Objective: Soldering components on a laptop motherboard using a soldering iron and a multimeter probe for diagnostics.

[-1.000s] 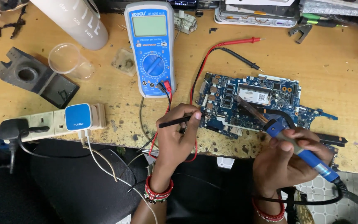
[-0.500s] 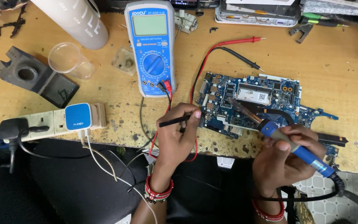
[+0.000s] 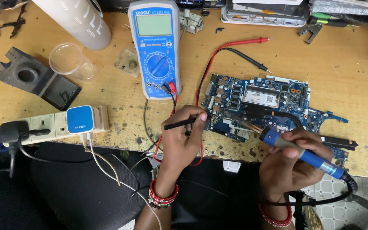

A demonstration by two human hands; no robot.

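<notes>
Soldering iron (image 3: 303,154) has slid back in the right hand (image 3: 292,164)'s grip off the circuit board (image 3: 273,106) near the surface's front edge; left hand (image 3: 184,136) pinches a black tool (image 3: 183,124).

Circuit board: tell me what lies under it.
The blue circuit board lies flat on the wooden workbench. Whatever is beneath the board is covered; its near edge is hidden by the right hand.

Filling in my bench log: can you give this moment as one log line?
left hand: holds black tool at circuit board edge | right hand: holds blue soldering iron, tip over board | multimeter: probes idle
</notes>
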